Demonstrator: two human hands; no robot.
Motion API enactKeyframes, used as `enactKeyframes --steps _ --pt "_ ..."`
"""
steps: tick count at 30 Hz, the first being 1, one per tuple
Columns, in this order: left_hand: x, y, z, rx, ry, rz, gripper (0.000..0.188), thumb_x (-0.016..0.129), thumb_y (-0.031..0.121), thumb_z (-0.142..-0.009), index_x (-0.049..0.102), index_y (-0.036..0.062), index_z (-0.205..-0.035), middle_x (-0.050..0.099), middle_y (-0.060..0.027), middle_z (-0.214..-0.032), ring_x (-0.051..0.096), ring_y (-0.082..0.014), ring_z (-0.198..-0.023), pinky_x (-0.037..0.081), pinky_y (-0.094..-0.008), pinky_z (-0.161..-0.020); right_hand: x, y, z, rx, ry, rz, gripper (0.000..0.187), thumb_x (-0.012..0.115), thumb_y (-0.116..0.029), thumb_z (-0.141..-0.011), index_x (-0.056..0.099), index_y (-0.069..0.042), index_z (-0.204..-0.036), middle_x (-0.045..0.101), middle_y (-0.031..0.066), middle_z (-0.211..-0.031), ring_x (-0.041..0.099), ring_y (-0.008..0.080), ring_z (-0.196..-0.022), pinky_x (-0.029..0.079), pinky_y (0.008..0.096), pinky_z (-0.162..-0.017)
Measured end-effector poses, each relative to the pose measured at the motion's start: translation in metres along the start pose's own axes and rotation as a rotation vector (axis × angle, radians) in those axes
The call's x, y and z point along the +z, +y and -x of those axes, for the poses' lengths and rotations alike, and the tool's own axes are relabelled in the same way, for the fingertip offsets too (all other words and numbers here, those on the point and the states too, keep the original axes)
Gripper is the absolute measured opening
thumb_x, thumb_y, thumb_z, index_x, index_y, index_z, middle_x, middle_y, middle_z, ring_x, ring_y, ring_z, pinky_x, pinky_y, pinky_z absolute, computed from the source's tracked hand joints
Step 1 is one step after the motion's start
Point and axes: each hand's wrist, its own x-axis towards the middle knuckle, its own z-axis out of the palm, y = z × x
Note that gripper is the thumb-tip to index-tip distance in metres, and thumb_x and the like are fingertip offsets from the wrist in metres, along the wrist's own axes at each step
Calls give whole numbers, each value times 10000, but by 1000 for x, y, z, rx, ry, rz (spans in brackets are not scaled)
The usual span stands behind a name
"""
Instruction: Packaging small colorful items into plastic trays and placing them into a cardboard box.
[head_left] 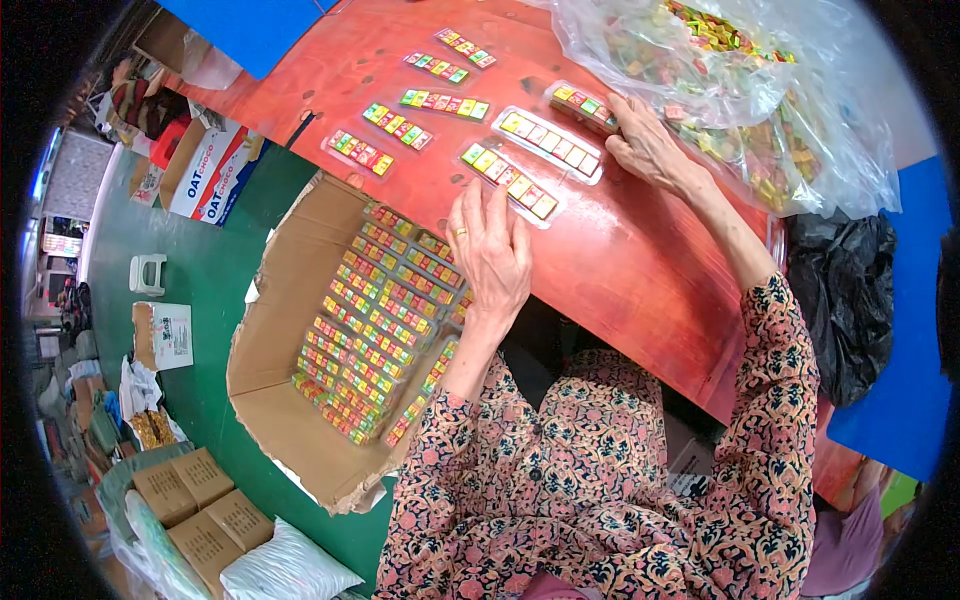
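My left hand (pixel 488 250) reaches over the near edge of the red table, fingers stretched out. Its fingertips meet the lower end of a clear tray (pixel 510 185) holding a row of small yellow, red and white pieces. My right hand (pixel 648 148) has its fingers and thumb around the right end of a similar filled tray (pixel 580 104), which shows its side. Between the hands lies another clear tray (pixel 548 145) with a row of pale-faced pieces. Several more filled strips, among them one strip (pixel 445 104), lie farther left on the table.
A large clear plastic bag (pixel 740 110) of small coloured pieces covers the table's right side. Below the left edge stands an open cardboard box (pixel 300 260) with stacked filled strips. A black plastic bag (pixel 845 300) hangs at right. Cartons (pixel 205 515) and a white stool (pixel 148 274) stand on the green floor.
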Motion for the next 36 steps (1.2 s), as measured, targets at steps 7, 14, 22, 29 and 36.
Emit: enactKeyframes --steps 7,14,22,29,36 --pt "-1 0 1 -11 -30 -29 383 596 125 -763 554 19 -1128 473 -193 -1230 408 -343 -1177 324 -509 -954 -4 -39 -3 -15 85 -113 420 456 -122 -758 396 53 -1135 443 248 -981 433 394 -972 360 448 -871" --pt "-1 0 0 -5 9 23 440 605 120 -757 527 -12 -1169 468 -186 -1246 409 -341 -1169 311 -469 -977 11 -68 2 -45 108 115 493 609 -210 -760 409 39 -1136 443 225 -970 437 367 -912 387 469 -779" --pt "1 -4 4 57 -16 35 434 610 114 -757 537 -2 -1169 518 -159 -1199 429 -339 -1157 292 -491 -993 22 -51 0 -87 87 -41 424 637 -236 -725 469 30 -1010 525 212 -874 520 368 -849 418 434 -746" --pt "-2 5 2 126 -103 13 403 599 109 -774 549 5 -1160 529 -155 -1214 438 -351 -1154 294 -540 -985 7 -60 0 72 176 -230 332 593 -202 -698 523 60 -889 562 246 -817 562 381 -775 432 436 -680" --pt "-5 15 10 177 -221 144 355 578 95 -813 532 -28 -1143 526 -198 -1188 463 -365 -1133 316 -521 -990 9 -88 26 15 113 -215 388 625 -192 -684 511 26 -984 521 225 -836 531 372 -799 425 437 -697"
